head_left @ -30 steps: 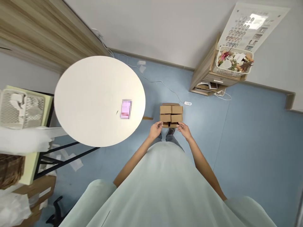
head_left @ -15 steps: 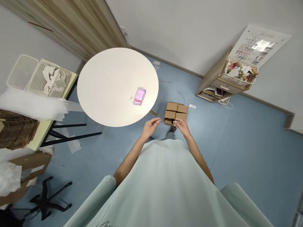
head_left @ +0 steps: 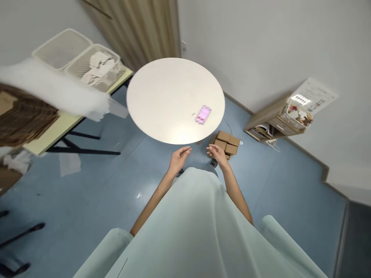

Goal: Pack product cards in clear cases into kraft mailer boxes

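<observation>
Past the right hand (head_left: 218, 155), boxes (head_left: 227, 143) slant lengthwise down-right

Round tabletop (head_left: 168, 92): plain cream-white. Blurred rectangular item (head_left: 203, 114): lilac-pink, with red patch. Small cardboard boxes (head_left: 223, 136): plain brown. Loose cloth top (head_left: 185, 224): pale mint green, a thin dark line low on one side. Folded hanging curtain (head_left: 150, 27): streaked beige and brown. Long rectangular tabletop (head_left: 49, 137): pale yellow-green. Slim table legs (head_left: 98, 151): black. Smooth floor (head_left: 116, 200): blue. Wooden cabinet (head_left: 266, 113): light brown.
</observation>
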Tool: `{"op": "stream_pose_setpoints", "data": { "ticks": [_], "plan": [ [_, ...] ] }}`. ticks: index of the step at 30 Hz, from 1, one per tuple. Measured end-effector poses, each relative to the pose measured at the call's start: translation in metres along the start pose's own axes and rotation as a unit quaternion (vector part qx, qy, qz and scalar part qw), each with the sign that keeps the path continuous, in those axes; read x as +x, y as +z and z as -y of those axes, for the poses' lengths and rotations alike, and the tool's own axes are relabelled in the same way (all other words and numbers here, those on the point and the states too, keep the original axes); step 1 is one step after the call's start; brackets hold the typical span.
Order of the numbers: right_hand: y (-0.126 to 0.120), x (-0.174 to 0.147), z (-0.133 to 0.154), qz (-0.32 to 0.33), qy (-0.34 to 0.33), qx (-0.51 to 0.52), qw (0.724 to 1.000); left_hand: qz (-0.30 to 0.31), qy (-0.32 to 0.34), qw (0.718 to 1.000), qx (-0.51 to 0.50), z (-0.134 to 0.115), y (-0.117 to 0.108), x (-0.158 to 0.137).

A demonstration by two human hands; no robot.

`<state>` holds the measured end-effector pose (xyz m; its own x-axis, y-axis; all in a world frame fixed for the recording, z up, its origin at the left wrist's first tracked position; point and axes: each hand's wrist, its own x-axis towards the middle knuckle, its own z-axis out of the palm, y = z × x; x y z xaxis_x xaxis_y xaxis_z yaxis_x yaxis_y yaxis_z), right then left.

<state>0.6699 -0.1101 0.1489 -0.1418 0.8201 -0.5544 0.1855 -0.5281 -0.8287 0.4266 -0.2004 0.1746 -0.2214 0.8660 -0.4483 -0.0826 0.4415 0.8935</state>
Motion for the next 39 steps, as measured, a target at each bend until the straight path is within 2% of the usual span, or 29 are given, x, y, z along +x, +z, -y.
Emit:
{"op": "stream_pose_setpoints", "data": {
  "ticks": [5,10,17,21,25,30,34,39],
  "plan": [
    [0.091,-0.014,0.015,0.063,-0.020,-0.041,0.997,-0.080,0.019,0.995,-0.055,0.006,-0.075,-0.027],
    [0.165,-0.018,0.040,0.141,-0.044,-0.083,0.986,-0.186,0.030,0.972,-0.144,0.011,-0.135,-0.043],
    [0.263,0.000,0.072,0.212,-0.049,-0.107,0.970,-0.264,0.015,0.947,-0.182,0.017,-0.219,-0.037],
    [0.324,0.023,0.084,0.234,-0.043,-0.099,0.966,-0.276,0.005,0.948,-0.159,0.007,-0.275,-0.015],
    [0.383,0.054,0.097,0.229,-0.016,-0.084,0.970,-0.270,-0.004,0.954,-0.128,-0.010,-0.337,0.012],
    [0.446,0.089,0.123,0.223,0.000,-0.071,0.972,-0.279,-0.017,0.955,-0.094,-0.029,-0.418,0.052],
    [0.481,0.108,0.144,0.214,0.005,-0.064,0.975,-0.285,-0.023,0.956,-0.070,-0.040,-0.470,0.090],
    [0.507,0.125,0.167,0.195,0.005,-0.065,0.979,-0.249,-0.011,0.967,-0.052,-0.058,-0.512,0.148]
  ]
}}
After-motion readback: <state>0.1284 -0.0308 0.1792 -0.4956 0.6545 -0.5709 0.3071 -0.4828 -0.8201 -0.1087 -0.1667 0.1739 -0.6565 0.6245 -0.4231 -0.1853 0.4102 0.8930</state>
